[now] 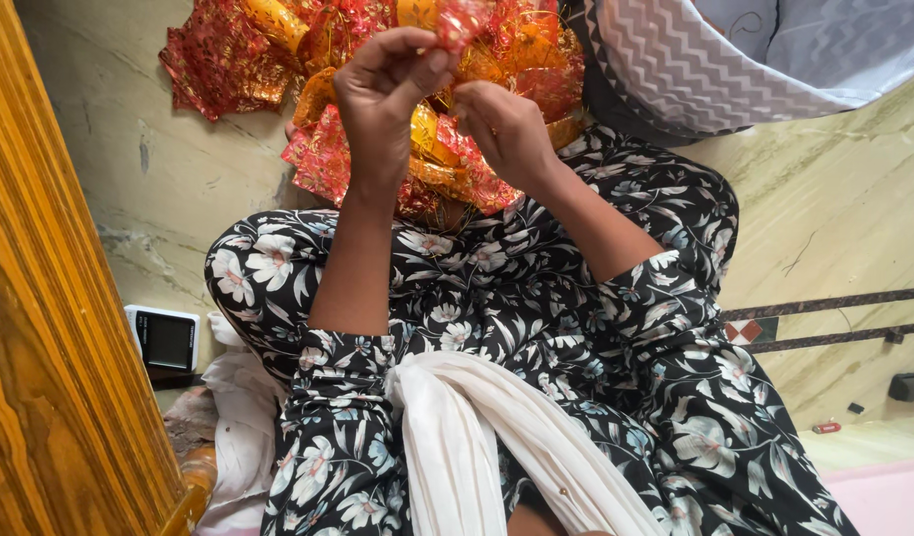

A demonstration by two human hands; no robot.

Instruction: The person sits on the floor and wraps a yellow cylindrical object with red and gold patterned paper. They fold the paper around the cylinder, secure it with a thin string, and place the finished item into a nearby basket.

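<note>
Small red foil piece [461, 22] at top centre of frame, pinched at left hand [382, 94] fingertips, just above the hand. Right hand [504, 127] just right of it and lower, fingers curled closed near the foil; exact grip unclear. Behind both hands, pile of red and gold foil decorations [238, 55] on the stone floor [169, 179]. Black floral garment [536, 298] and white scarf [467, 447] fill lower centre. Wooden panel [40, 298] left edge; small white device [164, 339] lower left.

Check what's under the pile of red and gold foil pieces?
The foil pile lies on the marble floor and partly on the floral-print lap. Left hand and right hand cover its middle; anything beneath stays hidden.
</note>
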